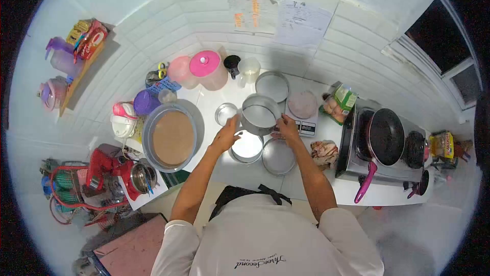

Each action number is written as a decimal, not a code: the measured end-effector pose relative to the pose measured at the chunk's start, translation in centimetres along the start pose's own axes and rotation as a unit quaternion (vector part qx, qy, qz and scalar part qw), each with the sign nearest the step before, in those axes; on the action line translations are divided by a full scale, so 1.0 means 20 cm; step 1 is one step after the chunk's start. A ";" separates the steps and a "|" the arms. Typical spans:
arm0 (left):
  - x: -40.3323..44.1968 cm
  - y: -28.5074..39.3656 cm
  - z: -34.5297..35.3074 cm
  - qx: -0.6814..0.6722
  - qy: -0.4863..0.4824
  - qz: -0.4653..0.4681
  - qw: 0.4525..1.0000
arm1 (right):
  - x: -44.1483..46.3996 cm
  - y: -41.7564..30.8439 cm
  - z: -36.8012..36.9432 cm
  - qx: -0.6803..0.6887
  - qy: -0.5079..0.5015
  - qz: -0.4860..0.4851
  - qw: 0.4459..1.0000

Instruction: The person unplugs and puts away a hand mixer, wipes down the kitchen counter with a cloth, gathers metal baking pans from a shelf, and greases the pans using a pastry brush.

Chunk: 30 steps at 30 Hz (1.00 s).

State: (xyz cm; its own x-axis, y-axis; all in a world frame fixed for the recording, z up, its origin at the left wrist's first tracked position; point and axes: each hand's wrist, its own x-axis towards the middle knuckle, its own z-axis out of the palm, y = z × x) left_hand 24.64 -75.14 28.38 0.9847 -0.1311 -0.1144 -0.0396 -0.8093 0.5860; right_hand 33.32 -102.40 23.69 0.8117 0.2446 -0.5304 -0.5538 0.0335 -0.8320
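Note:
A deep round metal cake pan (259, 127) is raised above the other pans in front of me. My right hand (288, 128) grips its right side. At the pan's left side is my left hand (225, 136), thumb and fingers apart; whether its fingertips touch the wall I cannot tell. Below lies a bright shallow round pan (247, 148), with a grey round pan (279, 157) to its right. Another round pan (272, 86) lies behind, and a small round tin (225, 114) sits near my left fingers.
A large tub of brown batter (173, 138) stands left, beyond it a red stand mixer (109, 169). Pink canisters (208, 74) line the back. On the right are a kitchen scale (306, 128), a crumpled cloth (324, 153), eggs (334, 110) and a stove with a frying pan (386, 137).

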 end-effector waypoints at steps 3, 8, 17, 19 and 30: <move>-0.06 -0.12 0.04 0.038 -0.037 0.006 0.999 | 0.02 0.02 0.05 0.030 0.001 0.004 1.000; -0.18 -0.20 0.06 0.053 -0.014 -0.010 0.998 | -0.02 0.02 0.12 0.044 0.039 0.007 0.998; -0.26 -0.29 0.05 0.082 -0.002 -0.050 0.995 | -0.02 0.11 0.24 0.015 0.106 -0.006 0.994; -0.26 -0.28 0.04 0.059 -0.015 -0.085 0.995 | -0.01 0.16 0.24 0.000 0.097 -0.048 0.994; -0.30 -0.18 -0.05 -0.062 -0.006 -0.183 0.981 | 0.05 0.33 0.21 -0.172 0.174 -0.162 0.956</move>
State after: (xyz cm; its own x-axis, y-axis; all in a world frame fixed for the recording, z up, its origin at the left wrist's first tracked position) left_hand 19.01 -70.82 27.70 0.9270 0.1475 -0.3448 0.3377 -0.7279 0.5967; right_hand 29.79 -97.85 18.33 0.9758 -0.0641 -0.2089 -0.2185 -0.2826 -0.9340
